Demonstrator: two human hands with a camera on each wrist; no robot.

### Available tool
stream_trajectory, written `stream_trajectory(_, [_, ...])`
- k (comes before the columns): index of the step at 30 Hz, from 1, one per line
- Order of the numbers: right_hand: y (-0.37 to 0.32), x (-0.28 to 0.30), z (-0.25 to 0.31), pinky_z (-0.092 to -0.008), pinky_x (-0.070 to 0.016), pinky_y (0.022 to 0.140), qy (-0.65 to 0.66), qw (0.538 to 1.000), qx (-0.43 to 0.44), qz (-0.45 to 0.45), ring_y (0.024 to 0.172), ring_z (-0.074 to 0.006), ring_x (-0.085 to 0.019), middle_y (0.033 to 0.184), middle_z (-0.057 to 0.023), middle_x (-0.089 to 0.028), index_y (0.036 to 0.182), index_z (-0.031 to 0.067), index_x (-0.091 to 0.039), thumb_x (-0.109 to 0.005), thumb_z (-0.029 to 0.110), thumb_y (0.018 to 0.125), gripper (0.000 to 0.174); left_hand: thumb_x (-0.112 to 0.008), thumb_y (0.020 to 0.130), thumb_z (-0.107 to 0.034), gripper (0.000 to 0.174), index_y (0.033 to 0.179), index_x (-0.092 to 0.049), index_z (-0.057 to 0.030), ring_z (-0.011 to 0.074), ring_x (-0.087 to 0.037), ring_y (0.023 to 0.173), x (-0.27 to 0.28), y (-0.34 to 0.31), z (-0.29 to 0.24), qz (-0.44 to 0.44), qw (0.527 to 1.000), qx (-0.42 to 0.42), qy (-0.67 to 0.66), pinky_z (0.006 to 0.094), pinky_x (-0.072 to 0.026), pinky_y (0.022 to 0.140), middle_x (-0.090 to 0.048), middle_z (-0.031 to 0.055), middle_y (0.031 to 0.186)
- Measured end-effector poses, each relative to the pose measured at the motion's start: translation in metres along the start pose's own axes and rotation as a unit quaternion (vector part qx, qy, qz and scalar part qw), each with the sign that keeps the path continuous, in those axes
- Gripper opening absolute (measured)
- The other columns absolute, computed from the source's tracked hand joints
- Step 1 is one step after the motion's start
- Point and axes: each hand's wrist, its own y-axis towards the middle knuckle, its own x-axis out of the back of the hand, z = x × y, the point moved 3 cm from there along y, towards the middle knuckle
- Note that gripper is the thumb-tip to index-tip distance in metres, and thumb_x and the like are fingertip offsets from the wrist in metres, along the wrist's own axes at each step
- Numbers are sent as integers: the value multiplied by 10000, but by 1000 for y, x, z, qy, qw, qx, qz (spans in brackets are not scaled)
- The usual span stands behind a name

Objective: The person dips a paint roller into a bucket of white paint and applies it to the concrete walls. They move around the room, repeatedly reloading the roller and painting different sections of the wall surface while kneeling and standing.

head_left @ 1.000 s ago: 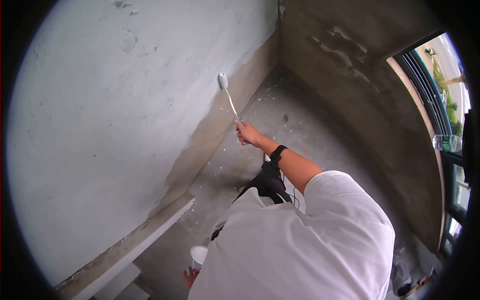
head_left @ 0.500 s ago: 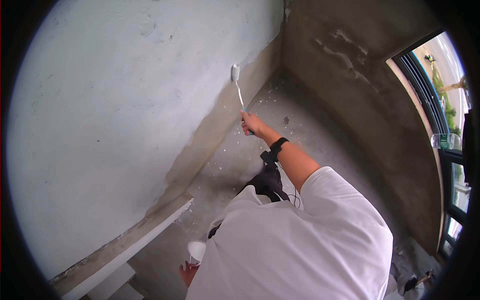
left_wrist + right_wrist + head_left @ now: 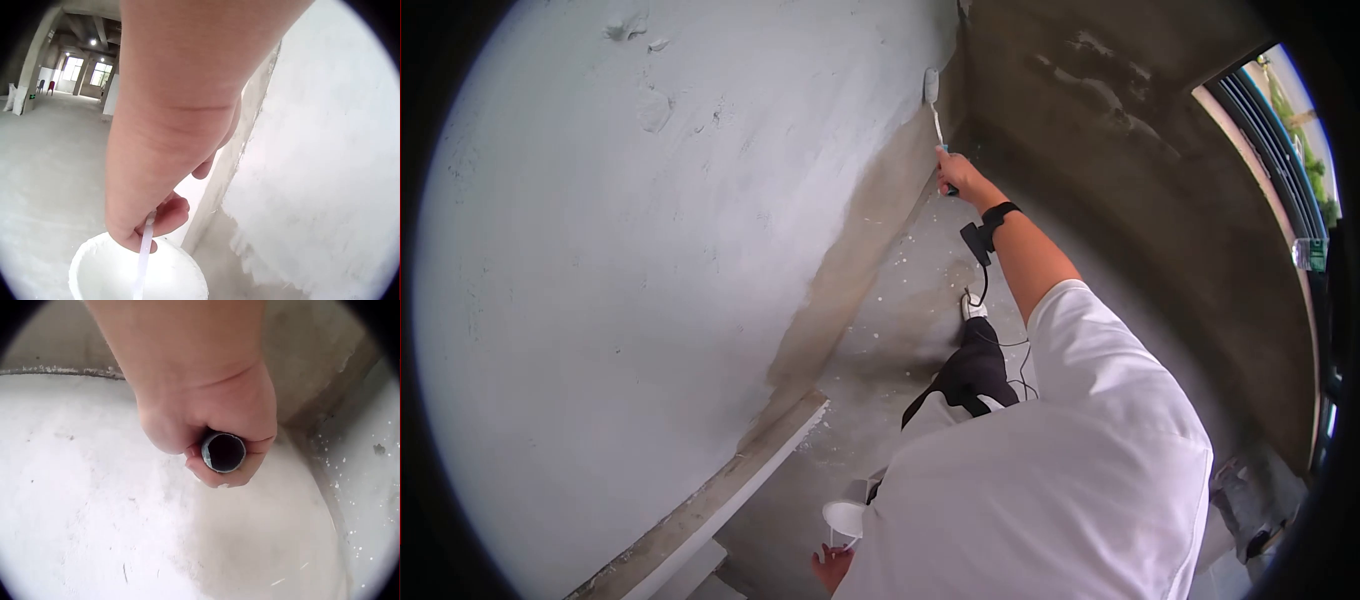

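The right hand (image 3: pixel 960 175) is closing its fingers snugly round the paint roller (image 3: pixel 931 86), whose hollow handle end is facing the right wrist camera. The roller is touching the pale wall (image 3: pixel 650 250) near the corner, where white coating is meeting a bare brownish strip. In the head view its long axis is running nearly up and down, the sleeve end pointing upward, leaning slightly left. The left hand (image 3: pixel 832 567) is curling its fingers round the handle of a white bucket (image 3: pixel 843 517), whose mouth is showing.
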Motion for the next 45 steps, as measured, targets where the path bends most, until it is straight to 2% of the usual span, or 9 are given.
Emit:
stream_trajectory(2, [-7, -25, -28, -297, -388, 415, -14, 999, 37, -19, 444, -130, -406, 604, -8, -407, 853, 62, -449, -453, 438, 1031, 416, -529, 887, -534, 552, 1292, -593, -164, 236, -589, 792, 6, 5, -6, 12, 1000, 8, -1, 416, -512, 803, -578, 48, 824])
stream_trajectory(8, [-95, -47, -139, -315, -434, 411, -153, 985, 21, 72, 452, -150, -464, 627, -37, -461, 890, 52, -465, -451, 465, 1025, 434, -522, 892, -482, 455, 1212, -518, -160, 263, -552, 853, 2, 34, -23, 21, 994, 14, 110, 504, -333, 1027, -511, 67, 712])
stream_trajectory(13, [-85, -6, -84, -308, -436, 417, -268, 961, 65, 25, 456, -138, -465, 620, -29, -461, 900, 45, -496, -460, 465, 1023, 439, -535, 902, -505, 464, 1217, -524, -166, 259, -563, 868, -58, 12, -11, -3, 988, -25, 155, 473, -359, 1032, -553, 75, 772])
stream_trajectory(18, [-4, 31, 34, -326, -422, 428, -113, 989, 89, -31, 446, -148, -453, 601, -17, -434, 836, 73, -459, -462, 444, 1028, 418, -535, 913, -502, 432, 1176, -555, -161, 172, -543, 788, -76, -18, 17, 53, 995, -30, 78, 447, -385, 940, -550, 17, 787])
stream_trajectory(21, [24, 20, 33, -330, -430, 434, -53, 996, 67, -36, 444, -154, -461, 600, -28, -445, 856, 58, -464, -463, 434, 1029, 413, -532, 919, -500, 413, 1136, -581, -152, 154, -536, 763, -76, -24, 16, 53, 995, -42, 70, 433, -385, 902, -548, 3, 779])
stream_trajectory(27, [-68, -32, -97, -325, -440, 391, -199, 978, 44, 52, 422, -175, -507, 606, -58, -490, 947, 21, -500, -446, 460, 1025, 449, -525, 921, -505, 417, 1102, -595, -136, 176, -541, 793, -94, -32, 4, 74, 994, -46, 63, 430, -379, 889, -561, 17, 784])
stream_trajectory(36, [22, 26, 38, -355, -460, 426, -129, 987, 75, -51, 421, -191, -518, 592, -77, -495, 850, 3, -497, -438, 452, 1032, 488, -561, 875, -499, 423, 1043, -639, -119, 198, -556, 784, -121, -39, -13, 100, 986, -8, 134, 464, -361, 958, -603, 36, 813])
stream_trajectory(43, [-74, -63, -114, -402, -493, 464, -223, 969, 102, 17, 459, -259, -596, 585, -150, -567, 843, -31, -530, -430, 458, 1028, 532, -552, 901, -480, 409, 1116, -577, -133, 191, -560, 738, -110, -38, -20, 78, 989, -51, 116, 444, -396, 846, -595, 23, 814])
stream_trajectory(45, [-87, -65, -174, -442, -514, 561, -317, 918, 239, -32, 532, -319, -632, 667, -210, -613, 877, -44, -563, -458, 460, 1018, 534, -551, 903, -484, 413, 1119, -574, -133, 192, -561, 740, -113, -33, -23, 91, 987, -51, 121, 444, -402, 832, -591, 24, 809])
